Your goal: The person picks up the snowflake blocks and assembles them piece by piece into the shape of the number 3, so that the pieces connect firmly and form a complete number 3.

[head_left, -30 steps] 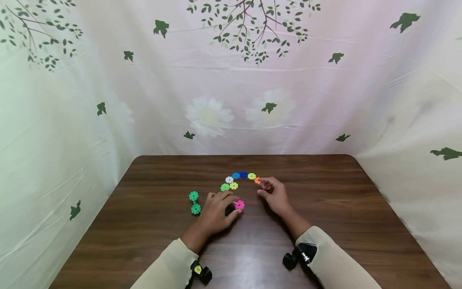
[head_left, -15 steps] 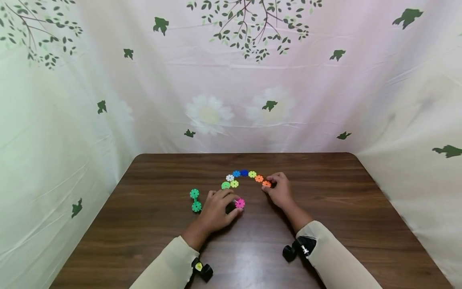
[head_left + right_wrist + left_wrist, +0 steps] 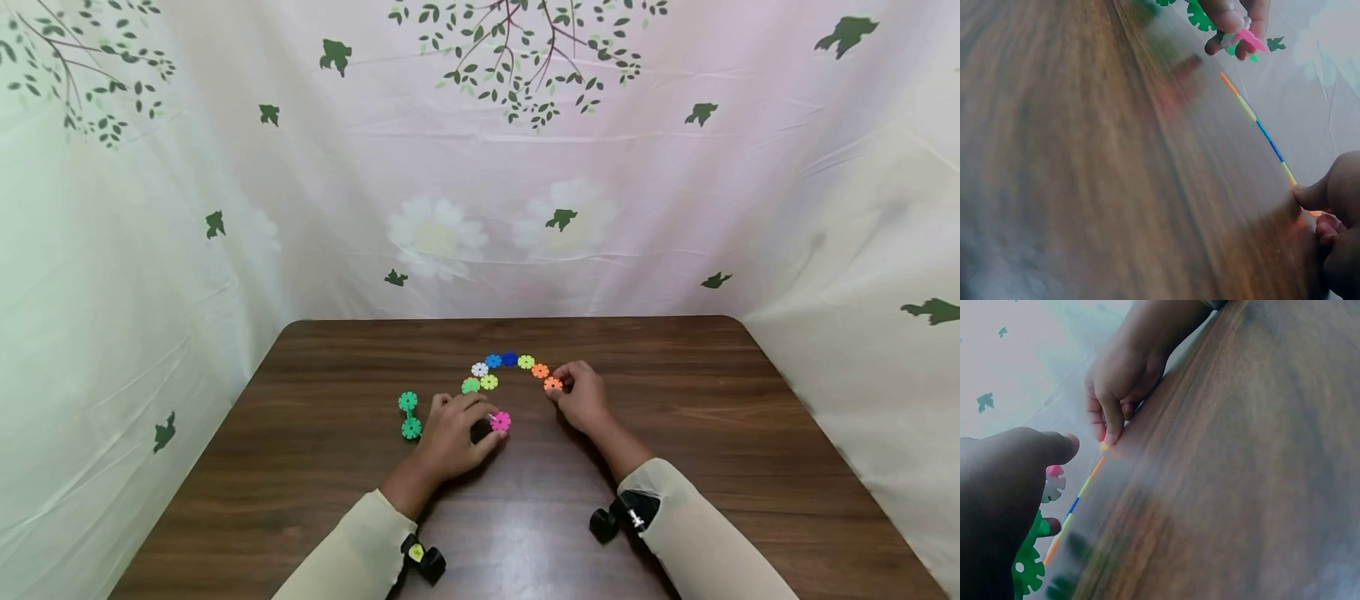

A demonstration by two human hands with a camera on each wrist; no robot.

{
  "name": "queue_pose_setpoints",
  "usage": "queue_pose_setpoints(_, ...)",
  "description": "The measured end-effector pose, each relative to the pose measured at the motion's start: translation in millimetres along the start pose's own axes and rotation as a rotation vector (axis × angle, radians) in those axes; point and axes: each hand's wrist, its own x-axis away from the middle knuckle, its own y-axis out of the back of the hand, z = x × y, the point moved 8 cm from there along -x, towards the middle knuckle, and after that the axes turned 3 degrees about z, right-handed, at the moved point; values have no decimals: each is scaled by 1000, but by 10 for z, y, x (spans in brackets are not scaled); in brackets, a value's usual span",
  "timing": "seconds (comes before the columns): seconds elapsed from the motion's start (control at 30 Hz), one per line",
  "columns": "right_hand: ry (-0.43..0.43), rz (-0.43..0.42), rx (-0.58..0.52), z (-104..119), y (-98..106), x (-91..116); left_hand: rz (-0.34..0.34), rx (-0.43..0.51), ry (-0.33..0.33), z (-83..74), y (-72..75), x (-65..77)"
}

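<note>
My left hand (image 3: 450, 429) grips an upright cluster of joined notched plastic discs, with a pink disc (image 3: 500, 422) showing beside the fingertips. A pale disc (image 3: 1052, 487) and a green disc (image 3: 1027, 569) of this cluster appear in the left wrist view; the rest is hidden by the hand. Further right, my right hand (image 3: 587, 400) pinches an orange disc (image 3: 552, 383) between thumb and fingers. It lies at the right end of a flat arc of discs, beside another orange disc (image 3: 540, 371). The arc runs on through yellow-green, dark blue (image 3: 510, 359), blue and white discs.
Two green discs (image 3: 410, 427), linked by a green piece between them, stand left of the left hand. A light green disc (image 3: 470, 385) and a yellow disc (image 3: 489, 382) lie just beyond its fingers. The brown wooden table (image 3: 300, 500) ends at a printed curtain (image 3: 480, 208).
My right hand has shifted slightly right and brought the second orange disc into view at the arc's right end. The left hand stays in place with its discs.
</note>
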Motion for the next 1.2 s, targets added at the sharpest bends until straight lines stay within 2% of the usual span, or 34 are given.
queue_pose_setpoints(0.2,35,-10,-45,14,17,15,-4,-17,2,-1,0,6)
queue_pose_setpoints(0.5,36,-24,-111,-11,21,54,-2,-21,5,9,-43,12)
queue_pose_setpoints(0.73,52,61,-219,42,-57,102,1,-25,17,26,-60,29)
queue_pose_setpoints(0.87,37,82,-267,74,-78,108,-9,-28,19,38,-50,36)
queue_pose_setpoints(1.03,22,110,-278,92,-106,124,-2,-25,24,44,-45,34)
queue_pose_setpoints(1.2,46,165,-288,127,-147,139,-2,-30,20,32,-31,22)
